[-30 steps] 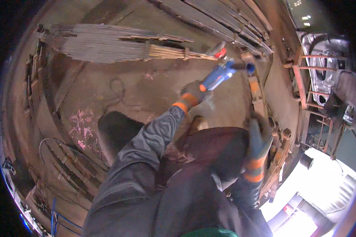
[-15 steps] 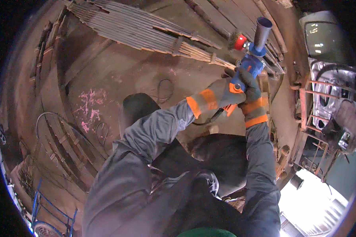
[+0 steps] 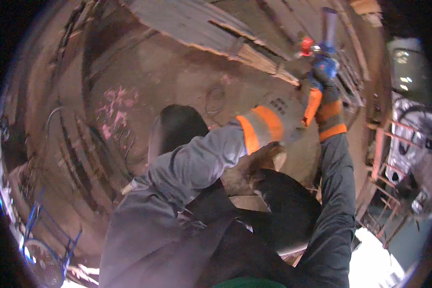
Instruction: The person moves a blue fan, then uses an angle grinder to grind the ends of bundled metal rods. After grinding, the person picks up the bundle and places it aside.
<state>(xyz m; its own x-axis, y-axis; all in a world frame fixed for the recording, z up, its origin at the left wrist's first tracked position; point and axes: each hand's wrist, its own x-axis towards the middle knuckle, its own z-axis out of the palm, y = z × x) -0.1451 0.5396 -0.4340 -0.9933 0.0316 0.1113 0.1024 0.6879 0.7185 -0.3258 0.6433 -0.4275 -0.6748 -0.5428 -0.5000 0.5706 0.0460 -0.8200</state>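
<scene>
My gloved left hand [image 3: 283,115] is closed at the rear of a blue and orange angle grinder [image 3: 324,65], beside its orange part, fingers partly hidden. My gloved right hand [image 3: 328,90] grips the grinder's body just beyond. The grinder's dark side handle [image 3: 328,26] points up the picture, and a red brush attachment [image 3: 306,47] sits on its head. Just to the tool's left and beyond lie long bundles of flat metal bars [image 3: 197,33], with a paler end near the tool. The picture is smeared by motion.
My bent legs [image 3: 177,127] are below me on the stained floor [image 3: 168,81]. Dark bars [image 3: 77,158] and cables lie at left, a fan [image 3: 42,257] and blue frame [image 3: 36,221] at lower left. A reddish metal rack [image 3: 377,153] and silver car-door panel [image 3: 403,139] stand at right.
My right hand has risen from the bars onto the grinder, joining my left. The grinder has swung upright and moved to the upper right with both hands on it.
</scene>
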